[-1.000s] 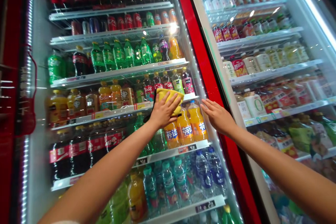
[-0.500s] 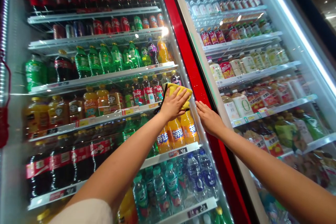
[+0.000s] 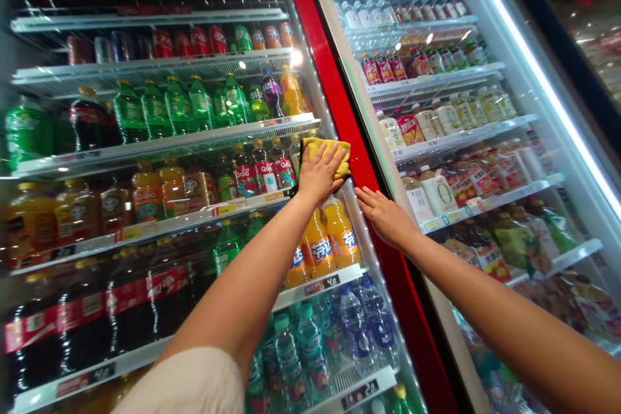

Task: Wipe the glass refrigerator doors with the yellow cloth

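My left hand (image 3: 319,170) lies spread over a folded yellow cloth (image 3: 341,154) with a dark edge, pressing it against the glass door of the left drinks fridge, near the red door frame (image 3: 347,102). Part of the cloth is hidden under the palm and fingers. To the right and slightly lower, my right hand (image 3: 385,218) is stretched out with nothing in it, its fingers resting on the red frame. Behind the glass, just below the cloth, stand orange soda bottles (image 3: 342,233).
Shelves of the left fridge hold green soda bottles (image 3: 180,107), large cola bottles (image 3: 129,301) and water bottles (image 3: 356,320). The right fridge holds cartons (image 3: 436,189) and more drinks. A bright light strip (image 3: 543,48) runs down its right side.
My left hand and the yellow cloth have moved up the glass, uncovering more of the orange bottles. The right hand stays on the red frame. The fridges sit slightly further left in view.
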`<state>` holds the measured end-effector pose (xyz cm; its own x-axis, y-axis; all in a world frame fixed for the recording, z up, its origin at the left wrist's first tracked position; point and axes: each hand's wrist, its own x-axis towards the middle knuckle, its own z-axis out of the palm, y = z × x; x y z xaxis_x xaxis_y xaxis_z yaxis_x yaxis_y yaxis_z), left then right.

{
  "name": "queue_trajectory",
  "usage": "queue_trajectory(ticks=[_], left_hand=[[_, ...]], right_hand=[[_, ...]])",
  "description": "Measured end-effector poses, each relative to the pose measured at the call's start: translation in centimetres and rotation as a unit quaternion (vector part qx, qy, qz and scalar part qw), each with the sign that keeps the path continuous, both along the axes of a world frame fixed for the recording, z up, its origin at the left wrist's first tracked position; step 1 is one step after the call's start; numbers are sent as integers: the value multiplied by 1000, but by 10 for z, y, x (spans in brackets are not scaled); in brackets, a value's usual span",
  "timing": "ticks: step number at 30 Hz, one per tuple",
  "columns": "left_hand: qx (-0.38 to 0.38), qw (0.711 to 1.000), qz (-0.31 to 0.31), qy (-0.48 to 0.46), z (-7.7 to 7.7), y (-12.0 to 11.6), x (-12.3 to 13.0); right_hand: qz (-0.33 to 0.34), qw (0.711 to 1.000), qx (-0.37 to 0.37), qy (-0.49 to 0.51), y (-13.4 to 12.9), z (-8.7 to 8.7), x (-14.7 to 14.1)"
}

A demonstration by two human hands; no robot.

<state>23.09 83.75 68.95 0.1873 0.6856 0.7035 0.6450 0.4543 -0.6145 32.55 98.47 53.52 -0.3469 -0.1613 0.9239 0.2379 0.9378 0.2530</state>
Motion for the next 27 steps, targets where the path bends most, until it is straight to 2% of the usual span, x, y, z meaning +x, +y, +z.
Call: queue_trajectory(ticks=[2,3,6,9,11,13,16,18,21,23,25,27], left_hand=[[46,999,6,-20,5,-13,-6],[58,998,8,-24,3,-19,-9],[16,1000,9,-3,-20,-30,-14],[-39,999,7,23,-36,-24,-8],[-45,999,4,26,-30,-15,-4],[-28,999,-2,14,-13,-8,-3],[71,997,-13,-39,4,-6,-9],[72,996,-34,-33,-2,-8,-14],[18,999,-43,4,-24,-8,-14],[-3,999,-31,19,-27,-5,-8],[-8,1000,-17,22,-10,0,-3],[19,1000,-11,11,17,5,-1]], right_hand=[[-6,1000,-3,-1,-1,1,1],[-8,1000,-5,1,-2,1,1],[-17,1000,-3,10,-5,1,1],[-27,1000,4,8,-7,0,3],[-33,999,3,1,-6,0,5],[-34,999,-4,-2,-6,-1,6],[-23,999,-27,9,-6,-4,3],[-14,999,-44,18,-7,-7,-1],[-4,998,-52,35,-8,-13,-8],[-2,997,-50,56,-8,-14,-10],[-4,996,-41,82,-6,-12,-10],[7,994,-21,110,-4,-7,-10]])
